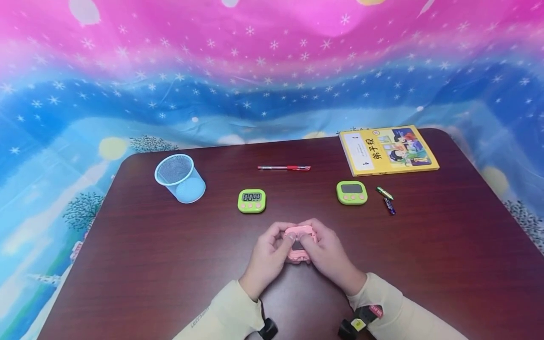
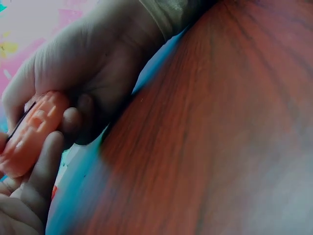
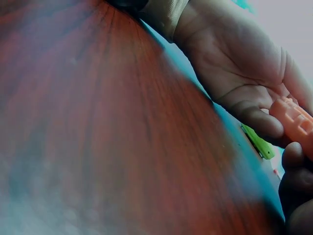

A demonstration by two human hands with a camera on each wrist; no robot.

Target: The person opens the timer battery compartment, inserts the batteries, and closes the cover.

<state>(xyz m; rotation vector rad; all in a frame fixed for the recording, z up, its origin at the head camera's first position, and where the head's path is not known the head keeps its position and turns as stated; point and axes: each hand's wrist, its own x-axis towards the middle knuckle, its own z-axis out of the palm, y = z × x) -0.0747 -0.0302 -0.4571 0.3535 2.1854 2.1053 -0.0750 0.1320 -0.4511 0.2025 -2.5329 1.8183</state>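
Both hands hold a small pink device (image 1: 299, 255) with a dark face over the near middle of the table. My left hand (image 1: 267, 252) grips its left side, thumb on the front. The right hand (image 1: 330, 252) grips the opposite side, its thumb also on the front. Thumbs and fingers cover much of the device. In the left wrist view, the notched edge of the pink device (image 2: 39, 127) shows between the fingers. The right wrist view catches only one end of the pink device (image 3: 295, 120). Beyond the hands lie two green timers, one on the left (image 1: 251, 201) and one on the right (image 1: 352, 193).
A blue mesh pen cup (image 1: 191, 186) stands at the left on the dark wooden table (image 1: 148, 264). A red pen (image 1: 284, 168) lies at the back. Back right is a yellow book (image 1: 388, 150), with a green wrapped stick (image 1: 385, 192) and a dark one (image 1: 389, 206) near it.
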